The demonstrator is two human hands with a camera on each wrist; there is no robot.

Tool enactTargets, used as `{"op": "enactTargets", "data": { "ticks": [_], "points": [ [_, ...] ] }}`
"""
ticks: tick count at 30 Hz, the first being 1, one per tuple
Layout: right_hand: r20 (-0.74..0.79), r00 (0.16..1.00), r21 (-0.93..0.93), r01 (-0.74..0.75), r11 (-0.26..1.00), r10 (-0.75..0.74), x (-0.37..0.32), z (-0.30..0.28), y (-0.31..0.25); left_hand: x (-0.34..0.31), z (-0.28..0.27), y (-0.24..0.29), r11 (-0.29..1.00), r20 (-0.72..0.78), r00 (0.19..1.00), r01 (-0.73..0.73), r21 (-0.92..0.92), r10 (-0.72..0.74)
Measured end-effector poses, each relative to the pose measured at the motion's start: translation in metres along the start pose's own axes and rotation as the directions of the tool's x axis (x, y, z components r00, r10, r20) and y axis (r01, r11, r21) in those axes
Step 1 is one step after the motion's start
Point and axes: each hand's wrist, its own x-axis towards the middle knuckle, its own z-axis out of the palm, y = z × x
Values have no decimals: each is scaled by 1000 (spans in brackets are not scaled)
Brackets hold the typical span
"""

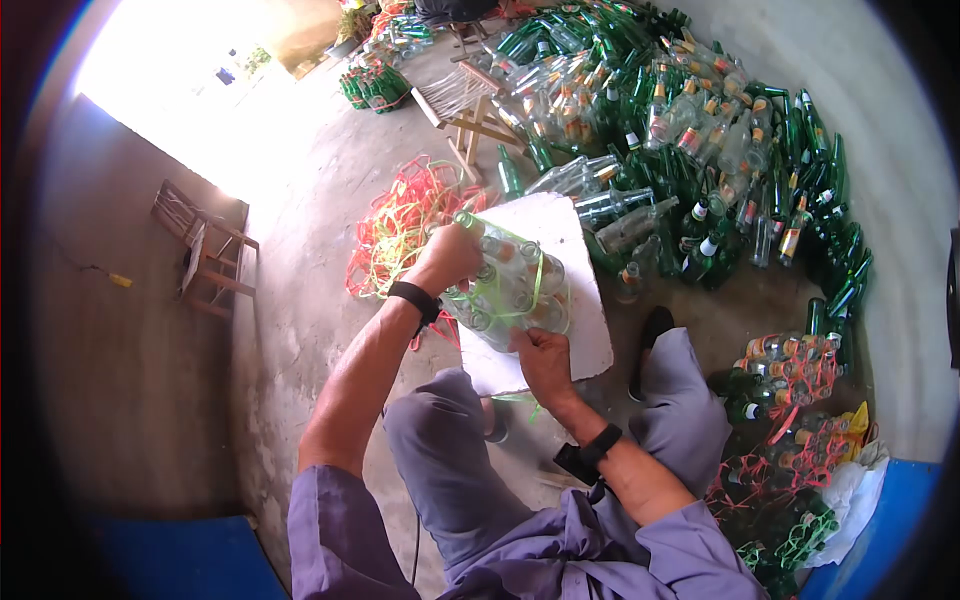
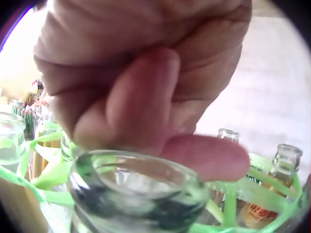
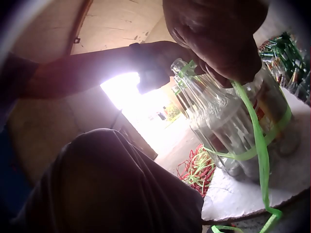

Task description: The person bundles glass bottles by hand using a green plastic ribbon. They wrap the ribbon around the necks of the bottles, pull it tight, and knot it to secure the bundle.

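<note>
A bundle of clear glass bottles (image 1: 515, 285) stands upright on a white board (image 1: 585, 345) before the person's knees. A green plastic strap (image 3: 261, 150) runs round the bottles and between their necks. At the bundle's far left, the left hand (image 1: 450, 258) curls its fingers on the strap among the necks, close behind one bottle mouth (image 2: 141, 179). The right hand (image 1: 545, 365) pinches the strap at the near side. Its loose end hangs down past the board's edge in the right wrist view. Part of the left hand's grip is hidden by the bottle in front.
Tangled red and green straps (image 1: 400, 225) lie left of the board. A large heap of bottles (image 1: 690, 130) fills the right and back, with red-strapped bundles (image 1: 790, 370) at the near right. A wooden folding stool (image 1: 465, 110) and a wooden chair (image 1: 205, 245) stand farther off.
</note>
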Motion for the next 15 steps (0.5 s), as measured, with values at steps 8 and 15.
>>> {"op": "enactTargets", "data": {
  "ticks": [8, 15],
  "points": [
    [22, 998, -10, -65, 998, 65, 3, -18, 1, -1, 1, -10, 991, 9, 997, -74, -110, 76],
    [61, 994, -95, -82, 992, 88, 5, -36, 11, -14, -6, -6, 957, 61, 993, -78, -280, 99]
  ]
}}
